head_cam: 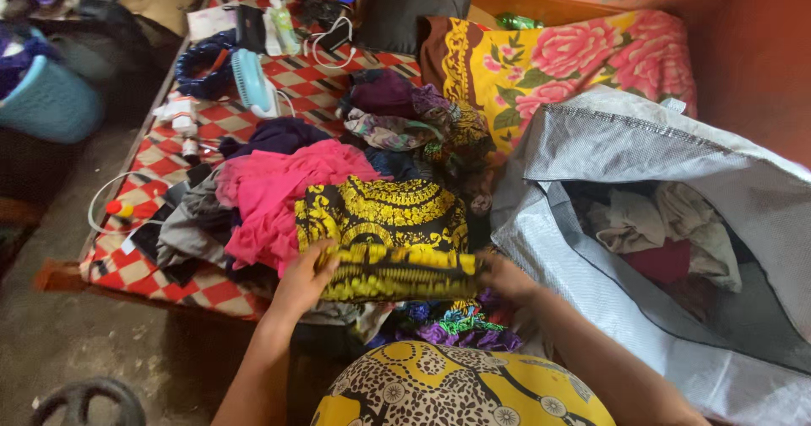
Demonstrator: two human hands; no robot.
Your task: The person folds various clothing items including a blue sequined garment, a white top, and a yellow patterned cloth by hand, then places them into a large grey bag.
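A folded black cloth with a yellow pattern lies on the pile of clothes at the bed's near edge. My left hand grips its near left edge, thumb on top. On the other side, my right hand grips the near right edge, partly tucked under the fabric. Between my hands the near edge is folded up into a thick roll. Pink cloth lies just left of it, and purple patterned fabric shows beneath it.
A large grey woven bag lies open at right, with clothes inside. A floral pillow sits behind it. The checked red bedsheet carries a small blue fan, bottles and cables. A teal basket stands on the floor at left.
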